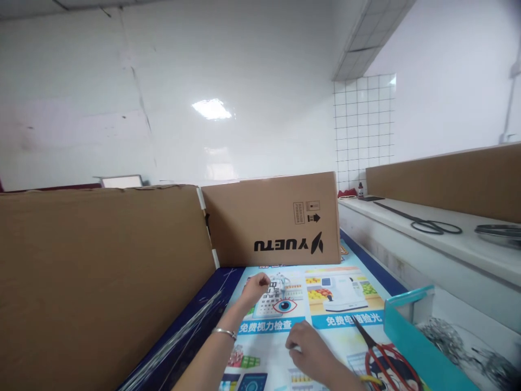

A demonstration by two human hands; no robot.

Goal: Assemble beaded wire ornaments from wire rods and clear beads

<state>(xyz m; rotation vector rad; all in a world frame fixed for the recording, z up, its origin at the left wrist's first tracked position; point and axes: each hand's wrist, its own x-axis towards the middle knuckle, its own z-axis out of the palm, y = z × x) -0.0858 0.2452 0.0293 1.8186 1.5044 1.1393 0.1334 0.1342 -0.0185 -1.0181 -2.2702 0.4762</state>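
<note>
My left hand (257, 289), with a silver bangle (225, 333) at the wrist, is over the printed table sheet (303, 293). Its thumb and fingertips are pinched together; whatever is between them is too fine to make out. Nearer to me, my right hand (308, 348) is closed with the fingers curled in, and I cannot see what they hold. A bundle of thin silvery wires (175, 339) lies along the table's left side. To the right of my right hand are red-handled scissors (380, 353), blades pointing away from me.
Tall cardboard panels (101, 282) and a printed carton (272, 217) wall off the left and back. At right stands a turquoise open box (423, 342) with tangled wire coils (443, 339). Black scissors (427, 224) lie on the white ledge (399, 217) beyond it.
</note>
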